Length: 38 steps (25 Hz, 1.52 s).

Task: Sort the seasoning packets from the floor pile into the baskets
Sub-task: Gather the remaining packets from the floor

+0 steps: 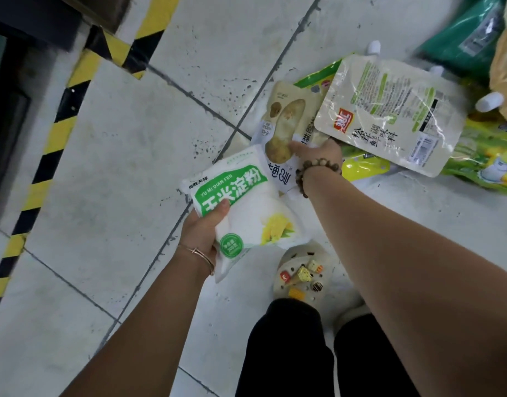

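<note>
Tape (60, 133) in yellow and black stripes runs along the floor's (126, 167) left edge. Right of it, the left hand (202, 233) grips a starch packet (246, 213) clear of the floor, thumb curled over its green label. The packet's printed face is up, and its long axis runs away from the person, top end leaning left.

Next comes a beige packet (286, 121) at the near edge of the pile. The right hand (318, 154) pinches it, thumb on its face, with the fingers hidden beneath. Its long axis also points away from the person, and its far end is tucked just under a white pouch (389, 116), which lies tilted on green bags (481, 164) at the floor's right edge. A shoe (303, 270) stands below the hands.

The step looks like lifting the beige packet. It should probably be drawn back along its own length, toward the person, so it slides from under the pouch without dragging it. Both packets are soft, so a grip near the middle would limit sagging. No basket is in view.
</note>
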Each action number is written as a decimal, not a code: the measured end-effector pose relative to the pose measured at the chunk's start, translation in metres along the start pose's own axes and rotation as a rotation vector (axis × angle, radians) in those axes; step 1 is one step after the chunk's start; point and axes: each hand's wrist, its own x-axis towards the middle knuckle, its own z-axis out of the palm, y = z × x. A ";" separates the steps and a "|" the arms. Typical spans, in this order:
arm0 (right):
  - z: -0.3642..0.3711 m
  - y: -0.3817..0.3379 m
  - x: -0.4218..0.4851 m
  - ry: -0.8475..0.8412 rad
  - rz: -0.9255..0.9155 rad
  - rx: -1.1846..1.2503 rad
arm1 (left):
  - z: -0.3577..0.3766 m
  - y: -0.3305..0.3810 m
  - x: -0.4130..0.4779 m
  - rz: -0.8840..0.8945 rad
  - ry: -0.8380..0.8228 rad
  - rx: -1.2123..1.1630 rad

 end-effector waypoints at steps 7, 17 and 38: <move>-0.083 0.055 -0.068 -0.102 -0.099 0.017 | 0.000 0.024 -0.049 -0.019 -0.087 0.095; -0.258 0.121 -0.186 0.096 -0.011 0.216 | 0.064 0.063 -0.178 -0.045 -0.371 0.412; -0.561 0.325 -0.394 0.732 0.054 0.765 | 0.262 -0.093 -0.526 0.172 -0.955 0.952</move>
